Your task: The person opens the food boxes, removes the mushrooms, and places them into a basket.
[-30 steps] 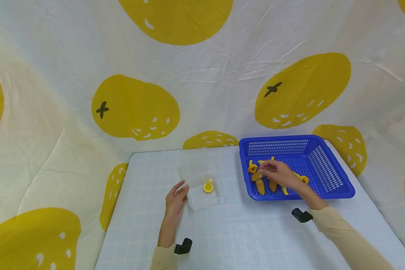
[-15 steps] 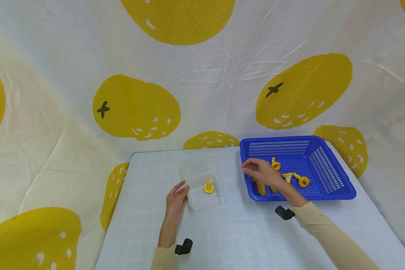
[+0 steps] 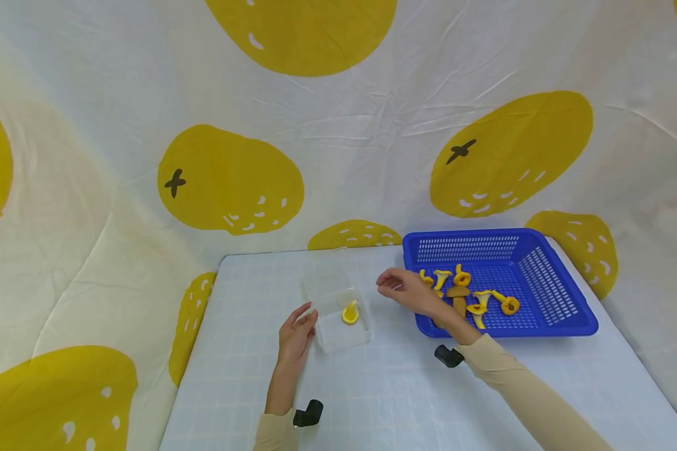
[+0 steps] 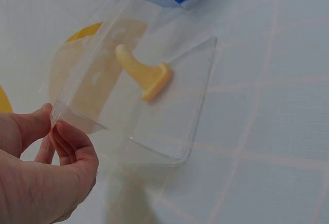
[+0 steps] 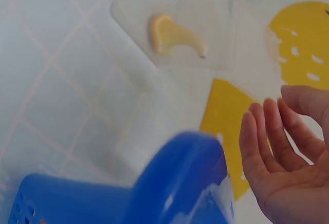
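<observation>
A clear plastic box (image 3: 343, 342) stands on the table with its see-through lid (image 3: 326, 283) raised at the back. One yellow chanterelle mushroom (image 3: 350, 312) lies inside. At the box's left side, my left hand (image 3: 294, 338) pinches the rim between thumb and fingers, as the left wrist view shows closely. My right hand (image 3: 409, 291) hangs above the table between the box and the blue basket (image 3: 547, 291). Its fingers (image 5: 277, 136) are loosely bent, thumb apart from them, and nothing shows between them in the right wrist view.
Inside the basket, at the right, lie several yellow chanterelles (image 3: 509, 305) and a brown-capped mushroom (image 3: 458, 299); my right forearm hides part of its left side. Behind the table (image 3: 372, 401) hangs a white curtain (image 3: 367, 181) printed with large yellow fruit.
My right hand has moved left, from above the mushrooms in the basket, past the basket's left rim. My left hand keeps its hold on the box, and the chanterelle inside has not moved.
</observation>
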Action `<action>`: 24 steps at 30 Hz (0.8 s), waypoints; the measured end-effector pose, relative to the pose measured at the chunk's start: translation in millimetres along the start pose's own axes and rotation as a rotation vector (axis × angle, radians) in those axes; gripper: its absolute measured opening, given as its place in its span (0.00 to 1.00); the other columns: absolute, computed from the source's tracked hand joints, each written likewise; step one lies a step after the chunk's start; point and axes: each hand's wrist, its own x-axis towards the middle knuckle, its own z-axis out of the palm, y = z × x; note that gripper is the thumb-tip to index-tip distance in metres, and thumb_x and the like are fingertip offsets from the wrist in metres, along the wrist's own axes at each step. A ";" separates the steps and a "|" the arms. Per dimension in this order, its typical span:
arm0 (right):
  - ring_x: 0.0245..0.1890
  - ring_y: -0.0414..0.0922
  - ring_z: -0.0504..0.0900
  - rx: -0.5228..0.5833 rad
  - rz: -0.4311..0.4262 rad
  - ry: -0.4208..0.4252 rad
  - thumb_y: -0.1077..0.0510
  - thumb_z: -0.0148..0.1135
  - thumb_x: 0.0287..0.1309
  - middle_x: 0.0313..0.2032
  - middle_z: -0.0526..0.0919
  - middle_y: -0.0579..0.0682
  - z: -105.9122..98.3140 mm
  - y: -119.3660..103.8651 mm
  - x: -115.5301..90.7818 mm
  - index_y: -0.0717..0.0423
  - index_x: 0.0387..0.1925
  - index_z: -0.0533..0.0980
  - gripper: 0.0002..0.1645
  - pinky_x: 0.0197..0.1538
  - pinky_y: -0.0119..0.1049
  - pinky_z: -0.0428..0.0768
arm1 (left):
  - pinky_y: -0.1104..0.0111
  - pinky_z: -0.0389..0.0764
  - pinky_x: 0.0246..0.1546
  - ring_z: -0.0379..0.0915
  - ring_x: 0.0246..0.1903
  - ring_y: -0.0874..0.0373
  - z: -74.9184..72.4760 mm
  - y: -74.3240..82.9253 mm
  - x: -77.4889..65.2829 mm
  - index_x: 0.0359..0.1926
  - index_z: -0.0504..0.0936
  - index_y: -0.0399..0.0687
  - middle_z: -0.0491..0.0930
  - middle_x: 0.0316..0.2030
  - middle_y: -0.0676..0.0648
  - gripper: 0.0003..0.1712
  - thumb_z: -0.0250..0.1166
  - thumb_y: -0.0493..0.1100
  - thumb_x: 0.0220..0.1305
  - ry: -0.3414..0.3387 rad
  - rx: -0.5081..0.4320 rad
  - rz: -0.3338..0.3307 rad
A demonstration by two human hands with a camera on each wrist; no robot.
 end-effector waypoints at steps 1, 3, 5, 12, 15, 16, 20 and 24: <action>0.45 0.48 0.83 0.001 -0.015 -0.006 0.60 0.63 0.72 0.43 0.85 0.52 2.9 -0.7 1.3 0.60 0.48 0.80 0.09 0.55 0.48 0.82 | 0.76 0.76 0.33 0.75 0.36 0.62 -0.2 0.1 0.0 0.67 0.75 0.35 0.82 0.38 0.52 0.28 0.70 0.36 0.68 -0.001 0.000 0.000; 0.45 0.49 0.83 0.004 -0.045 -0.015 0.61 0.63 0.71 0.43 0.85 0.53 8.8 -2.5 4.0 0.61 0.48 0.80 0.08 0.55 0.49 0.82 | 0.76 0.75 0.33 0.75 0.36 0.63 0.0 0.8 -0.2 0.67 0.75 0.36 0.82 0.38 0.52 0.29 0.70 0.37 0.68 -0.001 0.000 -0.002; 0.45 0.49 0.83 0.000 -0.079 -0.027 0.63 0.62 0.71 0.43 0.85 0.53 15.2 -3.8 7.2 0.62 0.47 0.80 0.07 0.55 0.49 0.82 | 0.76 0.75 0.33 0.74 0.35 0.63 0.2 1.1 -0.6 0.67 0.75 0.35 0.82 0.38 0.52 0.29 0.70 0.37 0.68 -0.003 -0.004 0.001; 0.44 0.47 0.83 -0.025 -0.147 -0.072 0.65 0.64 0.68 0.43 0.85 0.54 38.3 -9.4 18.7 0.61 0.47 0.80 0.08 0.54 0.44 0.83 | 0.76 0.75 0.31 0.74 0.35 0.61 0.0 -0.3 0.0 0.67 0.75 0.34 0.82 0.38 0.50 0.29 0.70 0.35 0.67 -0.006 -0.020 0.013; 0.43 0.47 0.83 -0.041 -0.177 -0.095 0.66 0.64 0.68 0.43 0.85 0.56 47.0 -11.4 23.2 0.62 0.47 0.80 0.08 0.54 0.42 0.83 | 0.76 0.75 0.32 0.74 0.35 0.61 0.0 -0.5 0.8 0.67 0.75 0.34 0.82 0.38 0.50 0.28 0.69 0.35 0.68 -0.004 -0.019 0.013; 0.44 0.47 0.83 -0.048 -0.181 -0.101 0.66 0.65 0.68 0.43 0.85 0.56 49.7 -12.0 24.4 0.62 0.47 0.80 0.08 0.54 0.42 0.83 | 0.76 0.75 0.32 0.74 0.35 0.61 0.2 -0.5 1.1 0.67 0.75 0.34 0.82 0.38 0.50 0.28 0.69 0.34 0.69 -0.002 -0.018 0.013; 0.47 0.50 0.83 -0.095 -0.185 -0.138 0.68 0.65 0.67 0.44 0.85 0.54 58.9 -14.2 27.9 0.62 0.48 0.80 0.09 0.57 0.44 0.82 | 0.76 0.75 0.32 0.73 0.34 0.61 0.5 -0.5 1.1 0.67 0.74 0.34 0.82 0.38 0.51 0.28 0.68 0.35 0.69 -0.004 -0.009 0.015; 0.51 0.58 0.82 -0.131 -0.185 -0.181 0.69 0.64 0.67 0.47 0.85 0.60 66.6 -14.6 28.9 0.65 0.50 0.79 0.11 0.59 0.51 0.79 | 0.76 0.75 0.32 0.73 0.33 0.62 0.0 -1.3 -0.1 0.67 0.74 0.33 0.82 0.38 0.51 0.28 0.69 0.35 0.69 -0.010 -0.017 0.014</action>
